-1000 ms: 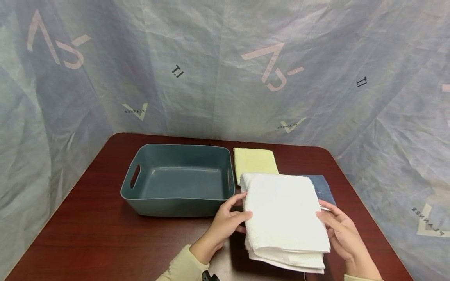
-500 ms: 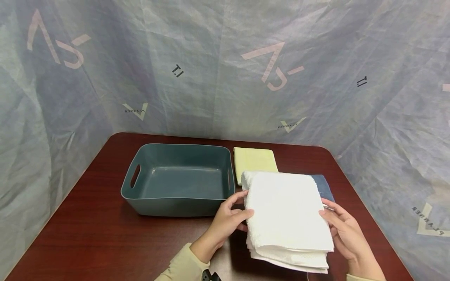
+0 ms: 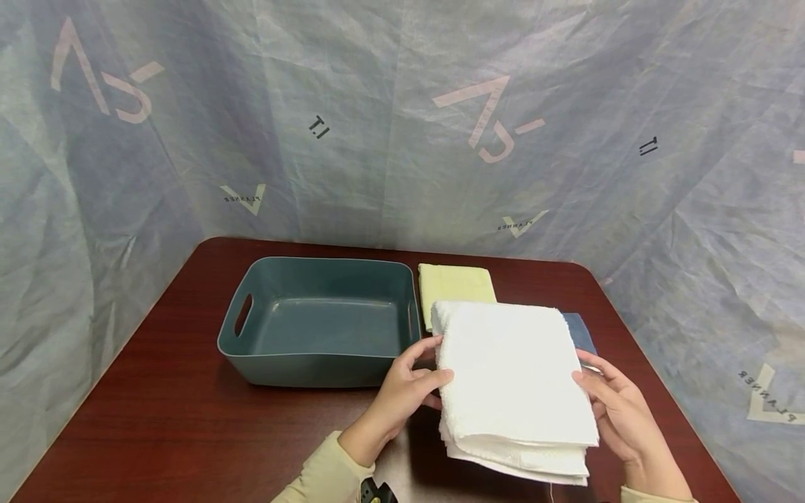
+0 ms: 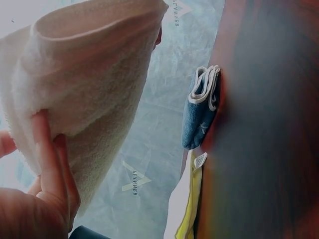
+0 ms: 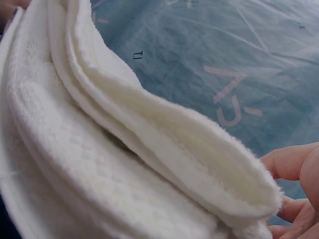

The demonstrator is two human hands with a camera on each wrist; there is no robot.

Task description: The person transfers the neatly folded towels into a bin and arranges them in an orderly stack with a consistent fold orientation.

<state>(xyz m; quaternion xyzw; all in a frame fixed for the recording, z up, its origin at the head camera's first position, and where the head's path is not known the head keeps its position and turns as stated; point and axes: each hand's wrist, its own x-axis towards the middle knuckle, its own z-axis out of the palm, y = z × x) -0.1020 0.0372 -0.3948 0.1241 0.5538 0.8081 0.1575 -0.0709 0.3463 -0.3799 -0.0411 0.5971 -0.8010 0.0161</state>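
The folded white towel [image 3: 512,377] is held up off the table [image 3: 189,433], in the lower right of the head view, between the two hands. The left hand [image 3: 405,388] pinches its left edge and the right hand [image 3: 619,412] its right edge, each thumb on the broad top face. That face looks nearly square from above; its long axis appears to run up and down the frame, leaning from upper left to lower right, with the layered fold ends pointing to the bottom. Past its upper left corner lies a yellow cloth [image 3: 458,285], past its upper right a blue cloth [image 3: 580,332], both partly hidden. A grey-green bin [image 3: 314,370] stands left of centre.
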